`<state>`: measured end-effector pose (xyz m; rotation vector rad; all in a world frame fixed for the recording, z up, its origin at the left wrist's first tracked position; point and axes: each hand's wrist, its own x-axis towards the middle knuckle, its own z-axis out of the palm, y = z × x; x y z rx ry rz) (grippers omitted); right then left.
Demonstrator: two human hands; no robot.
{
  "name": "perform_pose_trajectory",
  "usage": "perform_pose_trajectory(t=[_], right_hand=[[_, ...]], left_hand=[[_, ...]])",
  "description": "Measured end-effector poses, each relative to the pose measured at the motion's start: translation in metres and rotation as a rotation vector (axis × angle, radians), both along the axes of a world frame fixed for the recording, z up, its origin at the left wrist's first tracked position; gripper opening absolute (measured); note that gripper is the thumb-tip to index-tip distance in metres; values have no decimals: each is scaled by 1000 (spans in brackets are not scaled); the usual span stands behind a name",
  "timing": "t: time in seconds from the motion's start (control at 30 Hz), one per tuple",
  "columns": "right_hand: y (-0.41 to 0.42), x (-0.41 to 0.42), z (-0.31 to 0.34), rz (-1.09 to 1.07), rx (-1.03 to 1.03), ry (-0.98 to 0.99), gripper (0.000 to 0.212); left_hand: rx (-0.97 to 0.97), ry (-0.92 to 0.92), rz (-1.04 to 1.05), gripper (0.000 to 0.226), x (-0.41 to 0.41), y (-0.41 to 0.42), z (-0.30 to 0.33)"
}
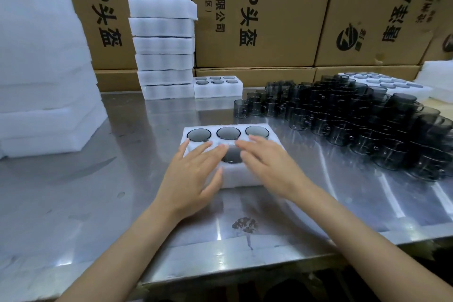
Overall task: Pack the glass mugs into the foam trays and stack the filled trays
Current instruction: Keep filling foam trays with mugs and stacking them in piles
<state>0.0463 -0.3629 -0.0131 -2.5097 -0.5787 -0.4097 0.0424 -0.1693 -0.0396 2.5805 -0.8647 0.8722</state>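
Note:
A white foam tray (235, 178) lies in the middle of the steel table with dark glass mugs (228, 133) seated in its holes. My left hand (193, 171) lies flat over the tray's near left part, fingers straight. My right hand (267, 163) lies flat over its near right part, fingers stretched toward the far row. A mug (231, 155) in the near row shows between the two hands. Many loose smoky glass mugs (362, 115) stand crowded on the right of the table.
A stack of foam trays (164, 49) rises at the back, with one filled tray (217, 87) beside it. Piled foam sheets (44, 68) fill the left. Another filled tray (382, 82) sits far right. Cardboard boxes (264, 12) wall the back. The table edge (245, 267) is near me.

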Motion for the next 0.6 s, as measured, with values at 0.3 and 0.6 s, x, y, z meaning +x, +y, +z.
perform_pose_trajectory(t=[0.3,0.6], right_hand=[[-121,68,10,-771,84,-6,46],[-143,73,-8,-919,-280,100,34]], left_hand=[[-712,162,63,45,16,22,1],[-728,180,65,41,17,20,0]])
